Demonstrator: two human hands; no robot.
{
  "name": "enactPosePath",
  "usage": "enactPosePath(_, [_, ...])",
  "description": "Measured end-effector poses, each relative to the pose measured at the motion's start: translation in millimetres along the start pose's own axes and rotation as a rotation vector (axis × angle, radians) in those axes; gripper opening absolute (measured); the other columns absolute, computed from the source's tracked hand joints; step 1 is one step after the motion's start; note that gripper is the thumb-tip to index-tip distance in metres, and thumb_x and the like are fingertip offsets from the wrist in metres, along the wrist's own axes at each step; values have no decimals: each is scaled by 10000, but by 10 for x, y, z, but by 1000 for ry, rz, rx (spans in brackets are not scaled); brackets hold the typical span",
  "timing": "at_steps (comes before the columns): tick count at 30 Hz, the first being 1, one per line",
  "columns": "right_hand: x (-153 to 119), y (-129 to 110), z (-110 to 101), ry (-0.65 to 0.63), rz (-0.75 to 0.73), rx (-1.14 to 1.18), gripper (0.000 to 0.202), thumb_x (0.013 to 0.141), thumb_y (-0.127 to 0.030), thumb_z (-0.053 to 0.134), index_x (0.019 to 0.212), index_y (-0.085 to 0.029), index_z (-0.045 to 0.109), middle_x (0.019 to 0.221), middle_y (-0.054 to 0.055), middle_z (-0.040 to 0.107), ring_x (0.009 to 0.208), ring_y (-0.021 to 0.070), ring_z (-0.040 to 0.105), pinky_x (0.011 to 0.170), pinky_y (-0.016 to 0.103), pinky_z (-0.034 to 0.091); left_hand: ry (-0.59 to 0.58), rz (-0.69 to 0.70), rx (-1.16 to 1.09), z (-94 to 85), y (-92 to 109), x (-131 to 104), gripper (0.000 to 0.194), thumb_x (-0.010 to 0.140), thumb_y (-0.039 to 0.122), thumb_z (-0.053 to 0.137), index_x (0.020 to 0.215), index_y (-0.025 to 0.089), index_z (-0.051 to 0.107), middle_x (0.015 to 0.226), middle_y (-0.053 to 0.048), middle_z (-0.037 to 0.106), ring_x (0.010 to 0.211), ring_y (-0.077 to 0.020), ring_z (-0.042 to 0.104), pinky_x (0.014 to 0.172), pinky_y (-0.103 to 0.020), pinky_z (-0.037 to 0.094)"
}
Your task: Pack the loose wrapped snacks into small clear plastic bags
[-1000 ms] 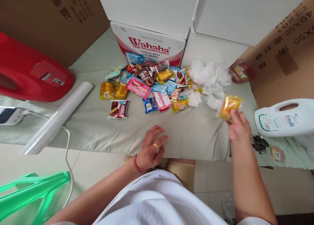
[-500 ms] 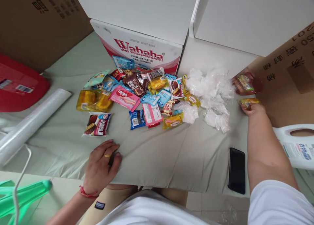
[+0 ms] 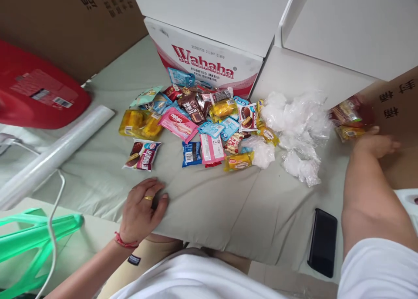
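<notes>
Snacks [image 3: 194,109] lie heaped on cloth [image 3: 209,203]; we find the left hand [image 3: 140,209] resting, fingers loosely curled, the right hand [image 3: 379,143] released beside a yellow packet [image 3: 349,132].

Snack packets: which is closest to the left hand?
The chocolate-pie packet at the front left of the pile, just beyond the left hand; all others lie farther off.

Snack pile [image 3: 192,108] on sheet [image 3: 254,216], before Wahaha water carton [image 3: 212,51]. Pie packet [image 3: 142,155] near-left of pile, plastic bags [image 3: 297,118] right, phone [image 3: 322,242] front right. Film roll [image 3: 62,153] left, jug [image 3: 42,88] behind it. Snack packs [image 3: 349,132] far right, beside cardboard box [image 3: 406,162].
</notes>
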State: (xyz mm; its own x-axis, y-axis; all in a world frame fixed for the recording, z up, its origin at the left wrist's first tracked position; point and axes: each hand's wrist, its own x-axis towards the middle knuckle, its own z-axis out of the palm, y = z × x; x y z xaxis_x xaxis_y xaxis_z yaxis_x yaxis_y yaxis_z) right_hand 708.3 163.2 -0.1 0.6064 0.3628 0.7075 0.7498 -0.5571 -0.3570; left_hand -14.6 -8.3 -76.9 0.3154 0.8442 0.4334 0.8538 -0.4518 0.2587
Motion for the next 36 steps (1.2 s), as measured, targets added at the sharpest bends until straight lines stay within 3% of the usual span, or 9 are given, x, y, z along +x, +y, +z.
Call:
enactPosePath(3, [-293,-503,-450,-51,24,202,278,997,-334,586,938,-112,743,953,248,687,841,262,584,779,457,387,41,13,-47,-16,-2,-15,202,891,184,631,1093,179,625,1043,-129,684,1112,-321,676,943,-451,539])
enactPosePath(8, [-1372,-1726,-1228,-788,-833,550,304,950,-404,633,1139,-206,766,1106,110,707,931,203,633,831,328,475,109,40,-153,-7,-23,-54,153,875,142,629,1022,184,635,1012,-115,667,1105,-312,666,938,-461,548])
enactPosePath(11, [-1919,-2180,-1338,-968,-969,348,268,911,-345,647,1118,-239,779,1123,88,713,998,236,641,788,316,486,158,25,-214,22,-38,-77,147,869,140,622,1006,190,641,1023,-112,654,1125,-307,649,949,-471,552])
enactPosePath(15, [-2196,-2283,-1342,-785,-703,333,226,917,-271,548,916,-197,762,929,94,719,903,244,640,789,340,478,265,-29,-357,3,-47,-116,164,871,129,597,1006,206,648,1039,-102,640,1127,-277,634,945,-456,563])
enactPosePath(20, [-2595,-2187,-1844,-533,12,799,246,907,-415,564,938,-194,667,781,23,644,638,165,530,638,303,451,190,-339,-728,-187,176,-142,94,927,246,577,947,205,658,931,-63,638,810,-177,644,737,-341,563])
enactPosePath(23, [-3241,-2280,-2404,-666,200,907,277,900,-476,599,951,-207,644,768,-4,620,601,138,486,582,266,420,-194,-523,-1243,-297,471,-73,272,966,449,564,999,192,646,821,-35,644,665,-144,634,573,-270,516])
enactPosePath(26, [-3954,-2458,-2885,-970,68,925,255,922,-468,603,935,-224,676,843,22,671,769,174,588,709,290,484,-423,-607,-1601,-322,751,-5,436,870,590,679,1044,192,641,984,-64,703,844,-188,697,656,-283,564])
enactPosePath(30, [-4373,-2514,-3109,-1061,330,1071,286,906,-520,623,895,-235,624,740,-11,602,644,143,517,602,268,449,-443,-679,-1661,-245,877,-79,449,764,580,791,890,175,645,852,-30,703,772,-160,654,739,-295,545])
enactPosePath(36, [-4174,-2196,-3105,-931,704,1190,431,693,-531,851,853,-233,583,742,-43,516,601,90,427,541,225,378,-346,-790,-1641,-192,605,-231,394,719,514,835,759,174,640,689,9,622,654,-112,542,635,-242,433])
